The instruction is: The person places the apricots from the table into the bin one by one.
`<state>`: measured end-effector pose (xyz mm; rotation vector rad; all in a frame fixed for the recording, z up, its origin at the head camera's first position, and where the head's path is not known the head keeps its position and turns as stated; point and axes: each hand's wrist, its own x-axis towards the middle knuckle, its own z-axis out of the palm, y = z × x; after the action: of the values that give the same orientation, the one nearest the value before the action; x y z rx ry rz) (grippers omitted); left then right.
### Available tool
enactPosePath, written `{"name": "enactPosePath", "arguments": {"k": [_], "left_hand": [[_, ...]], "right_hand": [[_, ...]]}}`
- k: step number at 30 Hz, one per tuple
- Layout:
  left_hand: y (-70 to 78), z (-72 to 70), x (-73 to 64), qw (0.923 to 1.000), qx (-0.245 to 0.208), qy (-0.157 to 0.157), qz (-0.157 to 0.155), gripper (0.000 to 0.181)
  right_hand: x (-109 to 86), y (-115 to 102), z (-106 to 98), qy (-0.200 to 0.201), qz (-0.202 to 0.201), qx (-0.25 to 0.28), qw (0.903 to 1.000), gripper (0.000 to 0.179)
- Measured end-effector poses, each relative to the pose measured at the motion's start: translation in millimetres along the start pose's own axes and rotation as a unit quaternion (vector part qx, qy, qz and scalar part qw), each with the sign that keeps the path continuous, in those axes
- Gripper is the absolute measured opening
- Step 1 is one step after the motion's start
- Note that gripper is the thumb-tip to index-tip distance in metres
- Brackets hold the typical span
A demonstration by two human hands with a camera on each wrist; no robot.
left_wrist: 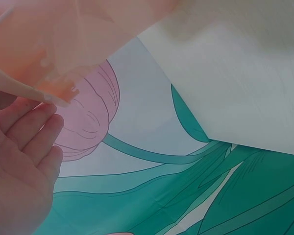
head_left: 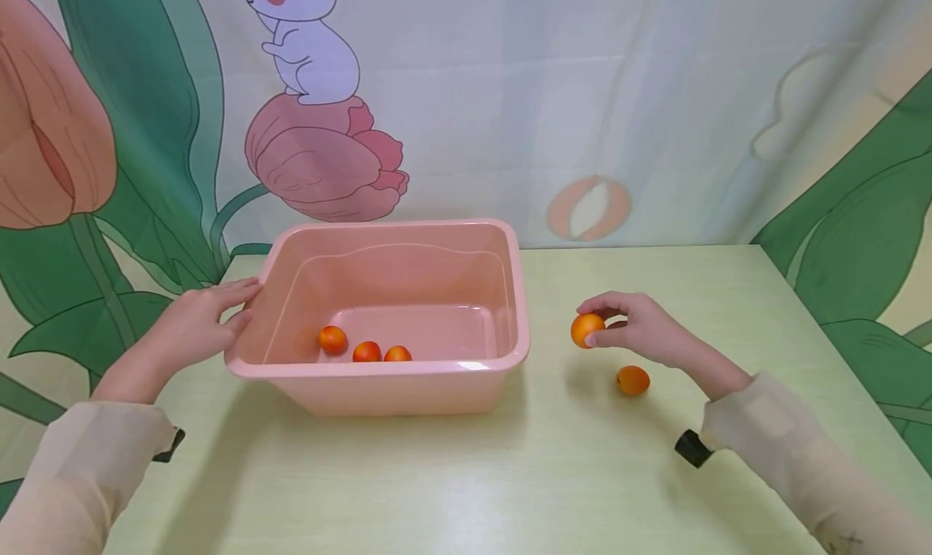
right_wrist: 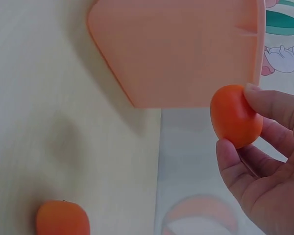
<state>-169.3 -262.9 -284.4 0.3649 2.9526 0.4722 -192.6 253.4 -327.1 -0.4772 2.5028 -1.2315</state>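
My right hand [head_left: 632,322] pinches a smooth, oval orange fruit [right_wrist: 235,116] between thumb and fingers, above the table right of a pink plastic basin [head_left: 408,389]. Below that hand, a second orange fruit [head_left: 633,380] lies on the tabletop, its top also showing in the right wrist view. Inside the basin, three orange-red fruits sit on the floor: one fruit [head_left: 332,340] at the left, another [head_left: 367,352] beside it, and a third [head_left: 397,353] partly hidden by the front rim. My left hand [head_left: 195,328] touches the basin's left rim, fingers fairly straight.
The pale table [head_left: 466,478] runs back to a hanging cloth [head_left: 466,134] printed with tulips and a white animal. Close behind the basin is the table's back edge. Both forearms wear light sleeves, with a black strap piece [head_left: 693,448] at the right cuff.
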Motion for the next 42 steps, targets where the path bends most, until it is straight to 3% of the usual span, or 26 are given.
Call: {"name": "enactPosePath", "arguments": {"k": [18,35,42], "left_hand": [[0.3,-0.5,3.0,1.0000,-0.001,-0.002,-0.004,0.050],[-2.4,2.7,1.4,1.0000,-0.001,0.002,-0.004,0.050],[-2.5,2.9,0.9,1.0000,0.002,0.007,-0.001,0.049]], "right_hand": [[14.1,-36.3,-20.8,0.016,-0.035,-0.029,0.9988,0.036],[37.1,-70.0,-24.0,0.008,-0.062,-0.045,0.9971,0.036],[48.3,-88.7,-24.5,0.011,-0.080,-0.027,0.9964,0.035]]}}
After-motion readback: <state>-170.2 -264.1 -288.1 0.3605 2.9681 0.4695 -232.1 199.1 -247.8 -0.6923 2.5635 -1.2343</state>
